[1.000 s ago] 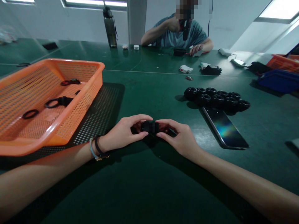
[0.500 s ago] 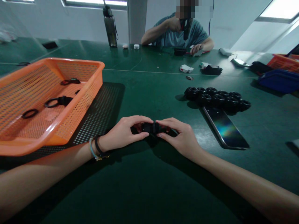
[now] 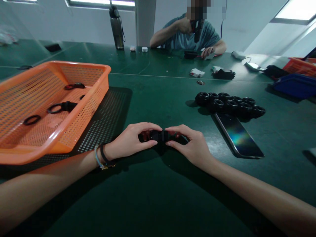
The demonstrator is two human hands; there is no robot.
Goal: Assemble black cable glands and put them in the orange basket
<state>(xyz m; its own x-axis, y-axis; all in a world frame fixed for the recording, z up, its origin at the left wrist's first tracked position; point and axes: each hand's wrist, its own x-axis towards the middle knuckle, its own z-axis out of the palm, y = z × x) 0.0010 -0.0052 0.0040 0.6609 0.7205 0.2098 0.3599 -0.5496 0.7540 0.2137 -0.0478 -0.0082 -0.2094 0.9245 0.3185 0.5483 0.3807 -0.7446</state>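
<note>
Left hand (image 3: 130,137) and right hand (image 3: 195,146) pinch narrowly on one black part (image 3: 156,135) (one basket (image 3: 76,126), one phone (image 3: 238,136) nearby).

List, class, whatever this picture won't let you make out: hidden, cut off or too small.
Head view: full shape of the small black part, partly covered by the left hand and right hand.
Head view: left end of the orange basket, cut off by the picture's left edge.
Head view: far end of the phone, mostly hidden by the black round pieces.
Head view: what the small white objects across the table are; too small to tell.
</note>
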